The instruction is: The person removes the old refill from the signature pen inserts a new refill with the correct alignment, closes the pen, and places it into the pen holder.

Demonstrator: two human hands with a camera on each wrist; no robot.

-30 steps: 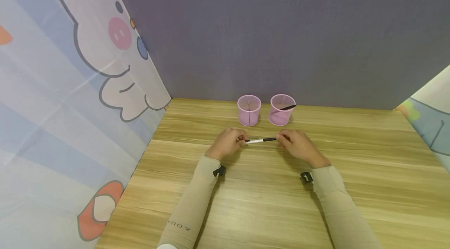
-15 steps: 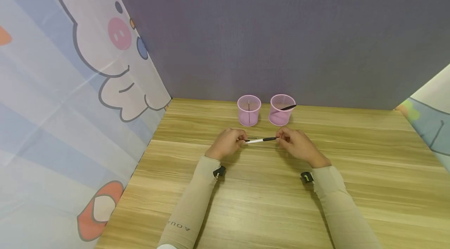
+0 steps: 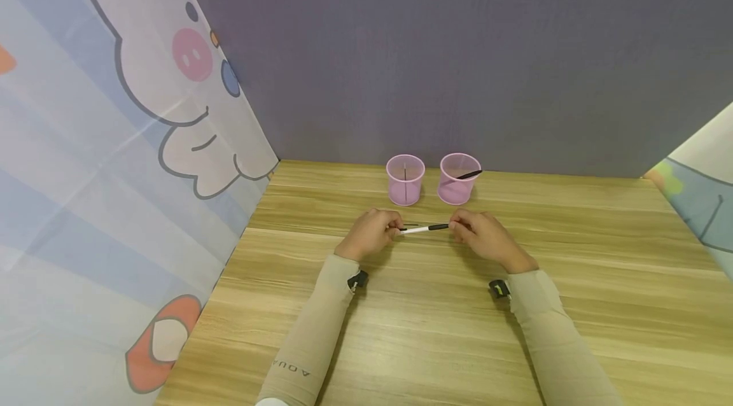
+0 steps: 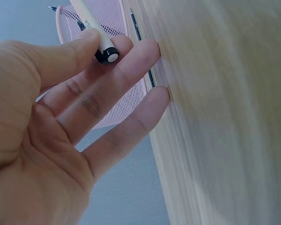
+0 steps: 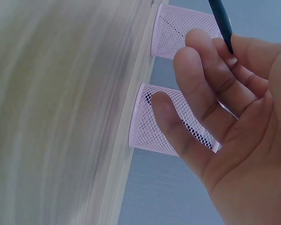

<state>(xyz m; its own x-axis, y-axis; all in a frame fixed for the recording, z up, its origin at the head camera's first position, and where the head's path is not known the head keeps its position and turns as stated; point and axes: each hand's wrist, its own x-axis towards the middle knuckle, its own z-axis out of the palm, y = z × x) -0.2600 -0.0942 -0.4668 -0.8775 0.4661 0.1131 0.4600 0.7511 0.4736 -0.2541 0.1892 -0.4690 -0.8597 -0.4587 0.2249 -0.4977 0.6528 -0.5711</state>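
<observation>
A pen (image 3: pixel 415 230) with a white barrel and a black grip section is held between both hands, nearly level above the table. My left hand (image 3: pixel 371 231) pinches its rear end between thumb and index finger; the black end piece (image 4: pixel 107 56) pokes out in the left wrist view. On the other side, my right hand (image 3: pixel 480 234) pinches the dark front end (image 5: pixel 221 21) between thumb and fingertips. Just behind the pen lies a thin dark refill (image 4: pixel 136 26) on the table, partly covered by left fingers in the left wrist view.
Two pink mesh cups stand at the back of the wooden table (image 3: pixel 435 329), by the grey partition (image 3: pixel 435 62). The left cup (image 3: pixel 405 193) contains a thin dark stick; the right cup (image 3: pixel 455 191) has a black pen (image 3: pixel 469 175) leaning on its rim.
The right fingertips shifted slightly at the pen's front end, exposing more of it half a second ago, and have closed over it again. The left hand and the cups look unmoved.
</observation>
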